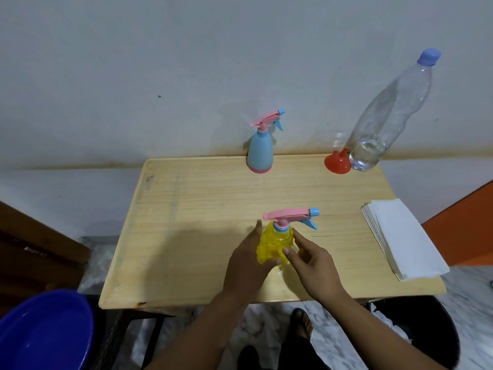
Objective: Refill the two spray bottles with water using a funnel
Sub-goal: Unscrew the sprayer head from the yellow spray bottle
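Yellow, see-through plastic: we note the yellow spray bottle (pixel 276 243) standing upright near the middle of the wooden table (pixel 186 222), toward its front half, pink trigger head on top with the blue nozzle pointing right. Both our hands are on it. The left hand (pixel 246 265) lies against the bottle's left flank, fingers stretched up along the side, thumb tucked across the lower front; it is closed around the body in a loose wrap. The right hand (pixel 316 265) comes in from the right and front, index finger up along the bottle's right shoulder, thumb touching the lower front just beside the left thumb; the remaining fingers are curled and hang apart from the plastic. So the bottle sits between the two hands, held from either side, its head and neck clear above the fingertips.

At the far edge of the table, against the wall, stands the blue spray bottle (pixel 260 153), upright, head fitted, well apart from the hands. To its right, in the far right corner, the red funnel (pixel 337 164) rests wide mouth down, spout up, touching or just beside the clear water bottle (pixel 386 121), which is capped in blue and holds water only in its lowest part.

A stack of white paper napkins (pixel 405 236) lies along the right edge. A blue basin (pixel 45 332) sits low to the left, off the table.
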